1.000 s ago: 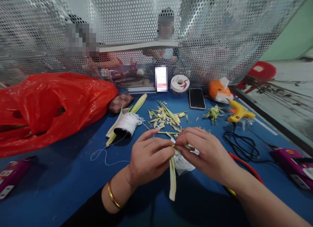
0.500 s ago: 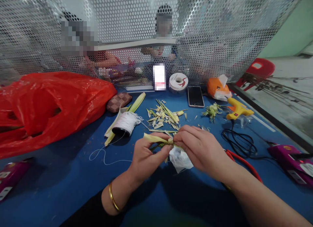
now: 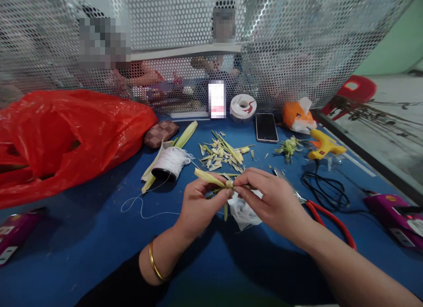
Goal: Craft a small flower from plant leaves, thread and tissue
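My left hand [image 3: 203,203] is closed round a small bundle of plant pieces, with a pale yellow leaf strip [image 3: 209,177] sticking out toward the upper left. A narrow green tip hangs below the fingers. Thumb and fingertips of my right hand [image 3: 264,192] pinch the same bundle at its right end, close to a pale round knot; what lies inside the pinch is hidden. Beneath the hands is a crumpled white plastic bag [image 3: 244,212]. Just beyond them lie cut leaf scraps [image 3: 220,152]. Scissors with red handles [image 3: 333,221] lie beside my right forearm.
On the left are a red plastic bag [image 3: 76,135], a checkered pouch [image 3: 161,134], a white thread spool [image 3: 172,162] and long leaves. Toward the right are a phone [image 3: 266,127], tape roll [image 3: 243,106], yellow glue gun [image 3: 325,146] and purple power strip [image 3: 393,216]. People sit behind the perforated screen.
My right hand has shifted slightly and its fingers have drawn back a little, showing more of the pale knot. More of the scissors shows. The view has tilted slightly.
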A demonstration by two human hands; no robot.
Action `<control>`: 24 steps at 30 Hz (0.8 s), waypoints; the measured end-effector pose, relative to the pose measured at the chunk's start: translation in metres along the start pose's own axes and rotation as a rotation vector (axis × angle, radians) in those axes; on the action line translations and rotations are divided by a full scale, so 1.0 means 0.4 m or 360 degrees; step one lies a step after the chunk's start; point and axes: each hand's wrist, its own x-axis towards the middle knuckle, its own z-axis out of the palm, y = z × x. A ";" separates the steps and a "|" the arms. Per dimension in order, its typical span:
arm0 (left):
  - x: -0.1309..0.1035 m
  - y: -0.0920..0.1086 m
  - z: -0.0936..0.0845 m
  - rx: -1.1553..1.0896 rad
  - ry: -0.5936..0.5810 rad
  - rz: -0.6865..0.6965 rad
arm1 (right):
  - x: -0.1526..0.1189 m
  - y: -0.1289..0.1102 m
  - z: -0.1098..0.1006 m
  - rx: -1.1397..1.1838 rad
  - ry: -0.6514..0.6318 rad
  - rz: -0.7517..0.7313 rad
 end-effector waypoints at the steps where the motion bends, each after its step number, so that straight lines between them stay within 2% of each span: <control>1: 0.000 -0.005 0.000 -0.0076 -0.0023 -0.0036 | 0.000 -0.001 -0.001 -0.0007 -0.0008 0.0013; 9: 0.011 -0.022 -0.002 -0.0454 -0.0171 -0.0337 | 0.009 0.009 -0.009 0.0081 -0.0112 0.0181; 14: 0.021 -0.024 0.003 -0.0645 -0.0215 -0.0587 | 0.021 0.025 -0.001 0.0663 -0.0239 0.0502; 16: 0.023 -0.025 0.001 -0.0676 -0.0224 -0.0638 | 0.023 0.031 0.005 0.0788 -0.0245 0.0575; 18: 0.024 -0.027 -0.003 -0.0693 -0.0252 -0.0664 | 0.021 0.035 0.012 0.0708 -0.0193 0.0556; 22: 0.023 -0.030 -0.008 -0.0696 -0.0375 -0.0657 | 0.014 0.042 0.022 0.0334 -0.0103 0.0357; 24: 0.021 -0.031 -0.006 -0.0723 -0.0382 -0.0646 | 0.012 0.044 0.024 0.0329 -0.0122 0.0353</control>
